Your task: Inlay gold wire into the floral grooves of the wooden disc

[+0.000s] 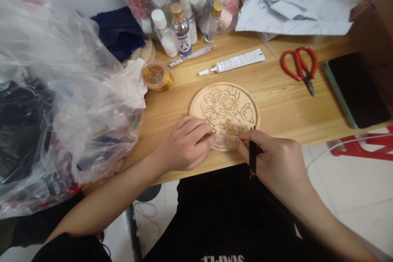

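A round wooden plaque (193,110) with a raised rim lies near the table's front edge. Its flower pattern is drawn in dark lines, many of them covered with gold wire (246,111). My left hand (192,143) rests at its lower left rim, fingers bent and together; gold shows by the fingertips, but what they pinch, if anything, is hidden. At the lower right, my right hand (278,157) holds black tweezers (252,155) against the palm, tips pointing away from me. Its thumb and forefinger come together over the plaque; anything between them is too small to make out.
Behind the plaque lie a white glue tube (241,61), a pen-like tool (196,55) and a gold wire spool (157,76). Several bottles (181,30) stand farther back. Red-handled pliers (301,67) and a phone (357,90) lie right; plastic bags (92,102) crowd the left.
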Demonstrator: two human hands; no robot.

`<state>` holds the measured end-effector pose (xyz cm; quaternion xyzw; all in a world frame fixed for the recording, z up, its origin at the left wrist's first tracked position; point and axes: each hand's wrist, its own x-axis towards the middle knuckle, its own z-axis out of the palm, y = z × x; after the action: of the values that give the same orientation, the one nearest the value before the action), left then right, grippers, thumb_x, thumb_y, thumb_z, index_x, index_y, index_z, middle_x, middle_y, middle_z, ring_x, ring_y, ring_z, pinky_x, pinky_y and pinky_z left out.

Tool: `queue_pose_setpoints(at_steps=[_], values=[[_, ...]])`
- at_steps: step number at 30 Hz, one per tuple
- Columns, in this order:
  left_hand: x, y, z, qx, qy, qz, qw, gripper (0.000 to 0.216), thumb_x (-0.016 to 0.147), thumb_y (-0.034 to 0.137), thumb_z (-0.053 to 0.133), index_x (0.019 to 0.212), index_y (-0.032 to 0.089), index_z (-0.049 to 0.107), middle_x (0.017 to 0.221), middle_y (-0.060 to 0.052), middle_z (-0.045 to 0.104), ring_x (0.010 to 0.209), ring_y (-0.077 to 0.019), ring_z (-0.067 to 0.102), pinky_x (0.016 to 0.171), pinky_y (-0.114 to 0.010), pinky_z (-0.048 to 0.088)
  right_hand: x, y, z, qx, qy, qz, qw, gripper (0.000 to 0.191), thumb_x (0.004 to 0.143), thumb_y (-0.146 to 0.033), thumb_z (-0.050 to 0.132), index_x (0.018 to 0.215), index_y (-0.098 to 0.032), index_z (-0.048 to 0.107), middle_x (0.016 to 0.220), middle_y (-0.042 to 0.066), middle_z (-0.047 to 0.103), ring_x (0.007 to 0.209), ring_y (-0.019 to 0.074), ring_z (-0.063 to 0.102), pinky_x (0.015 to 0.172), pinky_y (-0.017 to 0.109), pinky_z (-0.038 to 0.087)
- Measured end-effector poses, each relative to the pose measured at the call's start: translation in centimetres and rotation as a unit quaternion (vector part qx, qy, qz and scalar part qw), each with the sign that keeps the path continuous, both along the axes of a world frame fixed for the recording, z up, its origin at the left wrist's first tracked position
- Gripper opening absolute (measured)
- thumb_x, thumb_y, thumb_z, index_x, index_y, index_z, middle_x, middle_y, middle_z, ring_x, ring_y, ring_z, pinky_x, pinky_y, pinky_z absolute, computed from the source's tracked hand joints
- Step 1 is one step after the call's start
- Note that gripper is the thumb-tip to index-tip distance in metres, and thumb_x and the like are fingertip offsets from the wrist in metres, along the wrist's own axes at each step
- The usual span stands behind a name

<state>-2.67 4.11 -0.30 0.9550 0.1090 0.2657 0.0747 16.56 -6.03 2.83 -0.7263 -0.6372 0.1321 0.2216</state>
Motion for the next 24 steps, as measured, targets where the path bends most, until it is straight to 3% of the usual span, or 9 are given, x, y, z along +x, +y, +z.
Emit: queue_pose_setpoints(at_steps=[24], values=[[0.12,-0.02,-0.09,0.004,0.002,0.028,1.0,0.01,0.087,0.014,0.057,0.084,0.016,0.066,0.087,-0.006,0.066,0.086,-0.0193,0.058,0.079,-0.036,0.05,-0.31,-0.02,0.33,0.017,-0.018,0.0,1.0,0.016,0.083,-0.022,0.059,0.069,-0.018,0.067,0.045,-0.003,0.059,0.034,0.0091,0.051,0.039,0.019,0.036]])
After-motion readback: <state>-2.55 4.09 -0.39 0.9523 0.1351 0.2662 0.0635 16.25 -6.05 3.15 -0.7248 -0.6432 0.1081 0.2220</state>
